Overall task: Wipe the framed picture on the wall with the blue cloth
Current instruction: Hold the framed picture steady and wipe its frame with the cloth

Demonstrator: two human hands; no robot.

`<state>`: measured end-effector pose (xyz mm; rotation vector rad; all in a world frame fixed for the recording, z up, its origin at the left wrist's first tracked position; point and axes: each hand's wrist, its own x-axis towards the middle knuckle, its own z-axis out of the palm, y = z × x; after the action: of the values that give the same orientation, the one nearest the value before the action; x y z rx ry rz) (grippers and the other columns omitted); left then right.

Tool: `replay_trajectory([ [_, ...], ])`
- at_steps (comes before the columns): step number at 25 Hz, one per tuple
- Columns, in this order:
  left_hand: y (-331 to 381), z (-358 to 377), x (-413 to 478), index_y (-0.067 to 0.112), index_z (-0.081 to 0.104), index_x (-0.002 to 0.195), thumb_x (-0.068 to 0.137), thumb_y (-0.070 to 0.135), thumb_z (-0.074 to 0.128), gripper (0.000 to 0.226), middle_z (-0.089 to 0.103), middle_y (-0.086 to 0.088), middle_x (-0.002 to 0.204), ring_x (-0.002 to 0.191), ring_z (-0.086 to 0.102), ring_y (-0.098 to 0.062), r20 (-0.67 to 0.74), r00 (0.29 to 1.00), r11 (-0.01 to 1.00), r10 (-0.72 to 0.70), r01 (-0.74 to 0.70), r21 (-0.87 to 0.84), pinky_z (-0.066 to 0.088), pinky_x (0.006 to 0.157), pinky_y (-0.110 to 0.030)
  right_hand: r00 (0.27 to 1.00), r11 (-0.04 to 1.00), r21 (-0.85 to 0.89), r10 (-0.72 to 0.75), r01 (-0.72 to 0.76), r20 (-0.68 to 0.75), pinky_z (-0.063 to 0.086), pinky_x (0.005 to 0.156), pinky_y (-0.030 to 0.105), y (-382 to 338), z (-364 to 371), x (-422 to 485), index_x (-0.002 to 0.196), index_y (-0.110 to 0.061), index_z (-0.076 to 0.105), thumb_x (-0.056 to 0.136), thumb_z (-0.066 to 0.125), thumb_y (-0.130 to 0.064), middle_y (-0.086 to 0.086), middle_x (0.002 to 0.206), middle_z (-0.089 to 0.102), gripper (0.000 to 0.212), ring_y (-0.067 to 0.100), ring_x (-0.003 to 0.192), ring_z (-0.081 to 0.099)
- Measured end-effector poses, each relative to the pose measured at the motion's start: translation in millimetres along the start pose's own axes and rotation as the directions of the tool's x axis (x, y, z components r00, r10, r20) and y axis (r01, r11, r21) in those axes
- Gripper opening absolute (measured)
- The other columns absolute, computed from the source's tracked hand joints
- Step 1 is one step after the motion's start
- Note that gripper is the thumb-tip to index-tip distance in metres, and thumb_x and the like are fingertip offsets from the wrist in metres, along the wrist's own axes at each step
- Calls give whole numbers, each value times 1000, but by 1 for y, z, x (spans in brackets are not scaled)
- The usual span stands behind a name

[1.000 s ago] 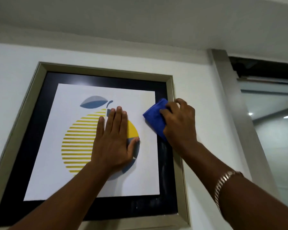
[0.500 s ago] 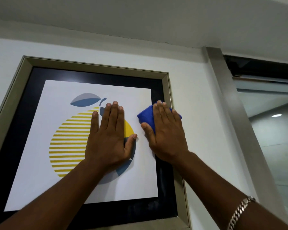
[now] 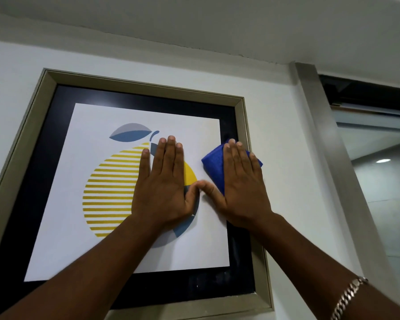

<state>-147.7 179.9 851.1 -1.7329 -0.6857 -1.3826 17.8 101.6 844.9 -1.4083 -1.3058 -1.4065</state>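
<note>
I am in the middle of the wipe itself. My right hand lies flat on the blue cloth, pinning it against the glass at the right edge of the framed picture, about halfway up that side. The fingers of that hand are stretched out straight and close together; they grip nothing, they only press the cloth, which shows as a folded wedge sticking out to the left of the palm and a small corner to the right, over the gold frame rail. My left hand is spread open on the middle of the print, flat over the yellow striped fruit, holding nothing, and I judge it steadies the picture on the wall. The two thumbs almost touch.

Next, I think, the cloth needs to slide down the dark border on the right, where faint smears show in the lower right of the glass, and then across the bottom. That calls for even pressure and a light brace so the picture does not swing.

The picture hangs high, near the ceiling, in the centre left of the view: a gold frame, black mount, white print with a grey-blue leaf.
</note>
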Motion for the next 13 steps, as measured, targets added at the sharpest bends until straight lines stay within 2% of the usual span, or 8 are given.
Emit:
replay_trajectory([
  [4, 2, -2, 0, 5, 0, 154, 85, 65, 6, 92, -6, -16, 165, 153, -8, -30, -1, 1000, 1000, -4, 4, -14, 3, 124, -55, 1000, 999, -32, -10, 10, 7, 3, 123, 45, 6, -2, 0, 152, -9, -1, 76, 0, -84, 10, 163, 1, 107, 23, 151, -3],
  [8, 1, 0, 0, 6, -1, 155, 86, 65, 6, 91, -7, -15, 165, 153, -9, -29, -1, 1000, 1000, -10, 10, -27, 4, 124, -55, 1000, 1000, -9, 2, -2, 0, -1, 123, 43, 5, -9, 31, 152, -9, -2, 70, -7, -86, 10, 164, 0, 112, 23, 151, -3],
  [13, 1, 0, 0, 6, -5, 154, 87, 65, 10, 91, -10, -15, 165, 153, -10, -30, 7, 1000, 1000, -10, 10, -24, 3, 124, -55, 1000, 999, 31, -22, 22, -5, 2, 123, 44, -3, 8, -40, 153, -11, -1, 82, 11, -82, 8, 164, 0, 101, 20, 151, -5],
])
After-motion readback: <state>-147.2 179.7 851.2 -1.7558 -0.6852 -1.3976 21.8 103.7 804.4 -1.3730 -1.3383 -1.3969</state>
